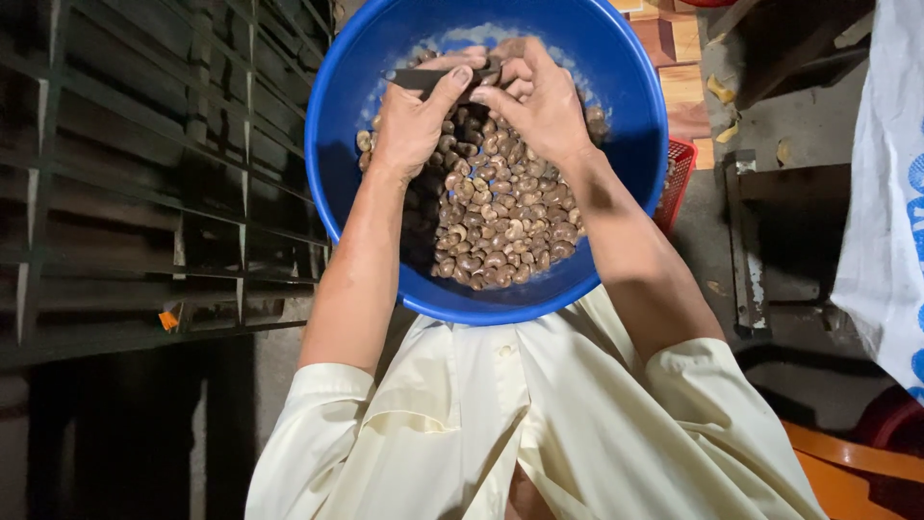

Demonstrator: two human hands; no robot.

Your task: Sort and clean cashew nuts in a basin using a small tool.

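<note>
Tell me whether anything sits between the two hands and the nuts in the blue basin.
Nothing visible does. The left hand and right hand meet directly over the heap of brown kidney-shaped nuts in the round blue plastic basin, the left gripping a dark flat tool.

We've got a bright blue bowl [346, 116] full of brown and tan nuts [500, 221], a cream shirt [539, 424], a red basket [680, 178], and a white sack [885, 193] with blue print.
</note>
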